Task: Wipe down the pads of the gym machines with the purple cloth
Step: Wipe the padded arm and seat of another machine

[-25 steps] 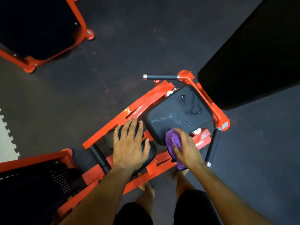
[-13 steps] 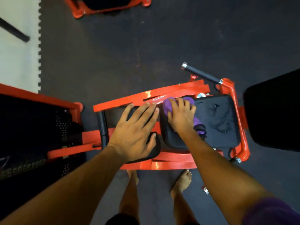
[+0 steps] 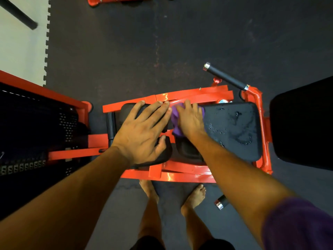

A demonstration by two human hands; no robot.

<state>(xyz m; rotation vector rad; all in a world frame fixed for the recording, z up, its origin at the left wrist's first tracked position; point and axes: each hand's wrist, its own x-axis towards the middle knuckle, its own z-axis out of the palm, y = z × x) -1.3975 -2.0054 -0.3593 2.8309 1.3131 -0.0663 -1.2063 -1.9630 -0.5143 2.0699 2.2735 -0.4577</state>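
Seen from above, your right hand (image 3: 189, 120) lies flat on the purple cloth (image 3: 175, 123), fingers straight and close together, pressing it onto the left end of the large black seat pad (image 3: 234, 130). The cloth shows only as a bunched strip along the hand's left side and a sliver past its fingers; it sits right at the pad's far-left corner, against the orange frame rail (image 3: 189, 97) that runs along the pad's far edge. Droplets and wet streaks cover the pad's bare surface to the right of your hand, out to the rounded right edge, where an orange upright (image 3: 263, 134) bounds it.

Your left hand (image 3: 142, 134) is spread wide over the smaller black pad (image 3: 162, 156) just left of the seat pad, fingertips reaching the same rail and nearly touching the cloth, thumb curled at the narrow gap between the two pads.

A black grip handle (image 3: 225, 76) angles out beyond the seat pad's far-right corner. Another black pad (image 3: 302, 123) stands just right of the upright. Your bare feet (image 3: 193, 197) stand on dark rubber floor (image 3: 144, 51) on the near side of the frame; the floor lies open beyond the far rail.
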